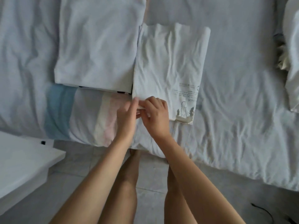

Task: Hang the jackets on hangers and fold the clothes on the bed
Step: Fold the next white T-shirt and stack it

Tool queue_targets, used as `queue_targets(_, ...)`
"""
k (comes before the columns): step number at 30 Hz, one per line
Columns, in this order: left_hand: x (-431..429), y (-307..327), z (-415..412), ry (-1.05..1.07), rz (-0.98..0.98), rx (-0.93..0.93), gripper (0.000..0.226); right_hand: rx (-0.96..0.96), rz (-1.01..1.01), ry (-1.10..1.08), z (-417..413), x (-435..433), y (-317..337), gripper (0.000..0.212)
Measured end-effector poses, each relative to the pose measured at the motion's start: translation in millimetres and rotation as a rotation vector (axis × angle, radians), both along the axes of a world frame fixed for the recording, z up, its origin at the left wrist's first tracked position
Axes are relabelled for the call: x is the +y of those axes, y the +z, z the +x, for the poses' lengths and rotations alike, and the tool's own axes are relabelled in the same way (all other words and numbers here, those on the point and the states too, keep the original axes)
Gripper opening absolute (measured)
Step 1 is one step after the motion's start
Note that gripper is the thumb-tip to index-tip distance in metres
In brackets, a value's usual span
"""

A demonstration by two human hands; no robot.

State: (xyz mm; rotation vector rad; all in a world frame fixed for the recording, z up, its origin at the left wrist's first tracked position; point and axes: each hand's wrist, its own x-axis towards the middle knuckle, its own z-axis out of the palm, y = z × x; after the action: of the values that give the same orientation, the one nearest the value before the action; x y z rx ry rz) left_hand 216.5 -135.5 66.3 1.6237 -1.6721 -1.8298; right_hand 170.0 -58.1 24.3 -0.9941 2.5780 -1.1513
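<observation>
Two folded white garments are lying on the bed (pixel 242 78), and two hands are working at the nearer one. This printed shirt (pixel 169 67) is stretching straight away from the hands, its long axis running from them toward the far side of the bed and leaning slightly rightward. Its small line drawing and lettering are sitting at the near corner, just right of the right hand.

The right hand (pixel 156 117) is curling its fingers round the shirt's near left corner, pinching a fold of cloth. The left hand (pixel 127 117) is lying against the same corner with its fingers nearly straight, touching the edge; the two hands are almost meeting.

The plain folded garment (pixel 98 46) is resting beyond the left hand, its edge touching the printed shirt's left side, its long axis also running away.

One striped cover (pixel 84 113), with blue and pink bands, is spreading left of the left hand. One more white cloth (pixel 292 62) is lying well to the right of the right hand.
</observation>
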Motion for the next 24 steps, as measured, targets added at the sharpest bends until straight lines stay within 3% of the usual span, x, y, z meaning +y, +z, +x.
queue_targets(3,-5.3,-5.7,3.4,-0.103,-0.102,-0.052,0.034,0.085,0.060,-0.019,7.7,-0.4,-5.5,0.015)
queue_targets(6,-8.7,-8.7,6.4,-0.115,-0.116,-0.065,0.031,0.095,0.160,-0.105,2.7,11.7,-11.1,0.034)
queue_targets(9,-11.5,-8.9,14.6,-0.131,-0.136,-0.069,0.036,-0.057,0.380,-0.344,-3.2,35.2,-25.2,0.060)
queue_targets(11,-13.2,-9.1,18.1,-0.132,-0.185,-0.075,0.033,-0.216,0.447,-0.569,-14.9,60.3,-35.3,0.067)
queue_targets(13,-14.5,-8.4,17.4,-0.117,-0.215,-0.092,0.033,-0.342,0.410,-0.702,-29.9,83.8,-37.4,0.069)
queue_targets(16,-6.8,1.7,10.5,-0.117,-0.215,-0.050,0.036,-0.519,0.184,-0.733,-51.9,99.7,-15.3,0.066)
queue_targets(19,-12.6,18.6,-21.3,-0.105,-0.229,0.041,0.041,-0.512,-0.141,-0.782,-89.3,88.0,18.8,0.053)
queue_targets(21,-28.2,40.1,-65.4,-0.139,-0.238,0.134,0.040,-0.462,-0.241,-0.791,-130.9,77.7,52.0,0.049)
queue_targets(24,-59.6,68.5,-138.2,-0.181,-0.137,0.213,0.028,-0.458,-0.115,-0.754,-195.8,54.7,86.9,0.043)
